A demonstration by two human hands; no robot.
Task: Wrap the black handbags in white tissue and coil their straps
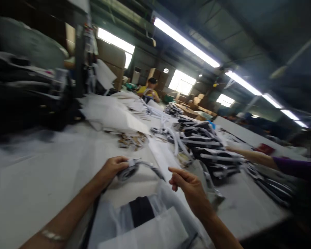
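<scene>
My left hand (114, 167) is closed around a coiled dark-grey strap (129, 172) with a pale outer edge. The strap's loose end arcs to the right and stops short of my right hand (188, 185). That hand is held up in the air, index finger stretched out and the other fingers loosely bent, with nothing visible in it. Below both hands lies a clear plastic bag (158, 204), slightly blurred. A black and grey folded piece (140, 211) and a white sheet (147, 233) show there.
White sheets (109, 110) and small brown scraps (132, 140) lie ahead on the white table (41, 183). A pile of black and white strapped pieces (204, 138) is at right, where a co-worker's purple-sleeved arm (259, 159) reaches in. Another person in yellow (151, 90) sits farther back.
</scene>
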